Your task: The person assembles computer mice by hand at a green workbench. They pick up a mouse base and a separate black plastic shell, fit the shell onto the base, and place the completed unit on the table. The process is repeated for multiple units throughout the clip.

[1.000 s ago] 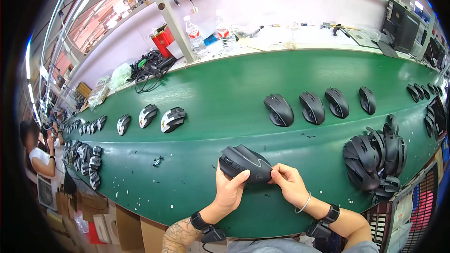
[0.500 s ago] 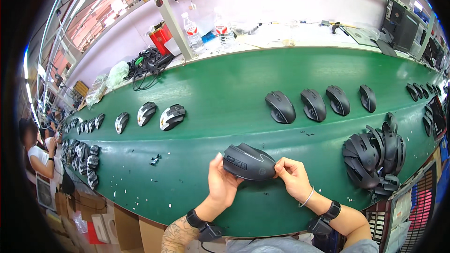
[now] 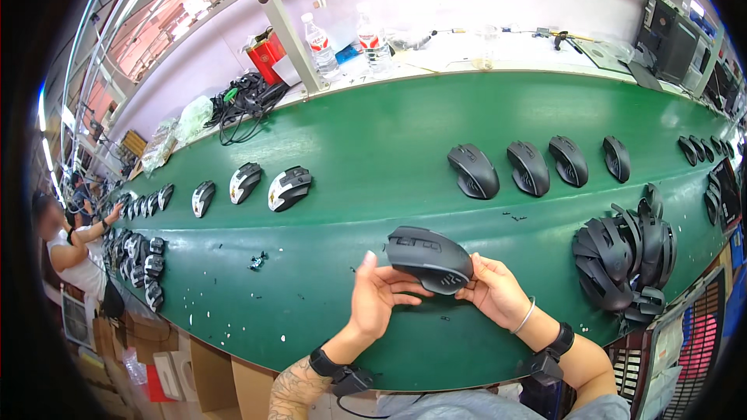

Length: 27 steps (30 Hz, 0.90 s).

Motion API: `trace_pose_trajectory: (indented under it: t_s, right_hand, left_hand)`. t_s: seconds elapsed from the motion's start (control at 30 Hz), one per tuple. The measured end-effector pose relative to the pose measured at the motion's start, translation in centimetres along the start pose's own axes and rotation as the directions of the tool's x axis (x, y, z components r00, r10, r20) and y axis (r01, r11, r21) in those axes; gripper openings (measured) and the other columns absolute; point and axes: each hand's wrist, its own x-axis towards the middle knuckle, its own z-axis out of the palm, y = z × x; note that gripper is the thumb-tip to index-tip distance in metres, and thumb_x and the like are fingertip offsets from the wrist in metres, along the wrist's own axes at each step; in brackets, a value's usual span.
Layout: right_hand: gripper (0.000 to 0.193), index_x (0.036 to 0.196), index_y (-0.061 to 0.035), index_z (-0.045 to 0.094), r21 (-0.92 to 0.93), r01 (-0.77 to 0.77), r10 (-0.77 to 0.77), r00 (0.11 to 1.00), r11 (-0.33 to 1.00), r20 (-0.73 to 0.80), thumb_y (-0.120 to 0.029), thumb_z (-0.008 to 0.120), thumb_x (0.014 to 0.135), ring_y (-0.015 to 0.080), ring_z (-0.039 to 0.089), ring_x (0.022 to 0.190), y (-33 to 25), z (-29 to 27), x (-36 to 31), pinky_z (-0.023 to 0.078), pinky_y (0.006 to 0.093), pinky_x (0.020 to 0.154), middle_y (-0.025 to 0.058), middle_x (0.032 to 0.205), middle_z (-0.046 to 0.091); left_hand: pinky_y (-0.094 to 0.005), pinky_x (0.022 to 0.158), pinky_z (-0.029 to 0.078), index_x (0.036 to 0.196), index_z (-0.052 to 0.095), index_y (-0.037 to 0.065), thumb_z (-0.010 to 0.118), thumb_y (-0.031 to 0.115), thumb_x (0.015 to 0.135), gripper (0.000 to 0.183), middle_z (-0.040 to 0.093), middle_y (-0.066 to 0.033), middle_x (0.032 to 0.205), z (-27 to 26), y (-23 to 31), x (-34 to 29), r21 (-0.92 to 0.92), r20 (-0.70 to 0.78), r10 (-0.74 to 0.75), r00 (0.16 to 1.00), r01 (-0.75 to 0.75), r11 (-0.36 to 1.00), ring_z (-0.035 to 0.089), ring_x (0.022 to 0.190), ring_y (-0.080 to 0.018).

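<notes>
A black computer mouse (image 3: 429, 257) is up above the green bench, tilted so its side buttons show. My right hand (image 3: 496, 289) grips its rear end between thumb and fingers. Beside and partly under the mouse, my left hand (image 3: 377, 295) has its fingers stretched out and the thumb standing off; whether its fingertips touch the underside is hard to see. Beyond my hands, several black mice stand in a row, the nearest-left one (image 3: 473, 171) among them. Further left are white-and-black mice (image 3: 289, 188).
A heap of black mouse shells (image 3: 605, 260) lies to the right on the green bench (image 3: 373, 144). Many mice (image 3: 136, 257) crowd the left edge. Small black bits (image 3: 257, 260) are scattered about. A co-worker (image 3: 78, 257) reaches toward the far-left mice. Bottles (image 3: 319, 43) stand behind.
The mouse has turned in my right hand, its side now facing me more. My left hand has come away from its front, fingers opening out. The co-worker's arm has reached toward the bench.
</notes>
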Motion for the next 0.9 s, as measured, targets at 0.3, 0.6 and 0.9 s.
trace_pose_trajectory:
  t_s: [0.3, 0.6, 0.9]
  right_hand:
    - [0.034, 0.104, -0.0016, 0.057, 0.093, -0.023, 0.022, 1.0, 0.995, 0.013, -0.032, 0.042, 0.099, 0.0147, 0.056, 0.079, 0.5, -0.5, 0.0, 0.048, 0.0294, 0.075, 0.0067, 0.093, 0.062]
    - [0.039, 0.112, 0.0024, 0.052, 0.065, -0.075, 0.076, 0.997, 0.995, -0.006, -0.033, 0.039, 0.1, 0.0192, 0.061, 0.086, 1.0, -0.4, -0.2, 0.05, 0.0326, 0.081, 0.0174, 0.103, 0.063]
    - [0.044, 0.123, 0.0028, 0.048, -0.048, -0.07, 0.07, 0.998, 0.996, 0.006, -0.034, 0.038, 0.1, 0.0187, 0.062, 0.087, 1.1, -0.1, -0.1, 0.05, 0.0309, 0.082, 0.0176, 0.102, 0.064]
  left_hand:
    - [-0.021, 0.047, 0.041, 0.084, 0.065, -0.006, 0.054, 0.015, 0.093, 0.025, 0.065, -0.0111, 0.073, 3.5, -1.3, -0.7, 0.376, 0.013, 0.09, 0.996, -0.088, 0.923, 0.059, 0.057, -0.0115]
    - [-0.0217, 0.041, 0.035, 0.067, 0.061, -0.002, 0.057, 0.018, 0.087, 0.028, 0.061, -0.0107, 0.061, 2.2, -1.1, 1.8, 0.298, -0.165, 0.108, 0.98, -0.055, 0.953, 0.052, 0.046, -0.0117]
    - [-0.0197, 0.043, 0.036, 0.074, 0.062, 0.001, 0.056, 0.019, 0.089, 0.025, 0.059, -0.0045, 0.061, -4.5, 5.6, 15.2, 0.471, 0.06, -0.203, 0.977, 0.151, 0.869, 0.051, 0.048, -0.0095]
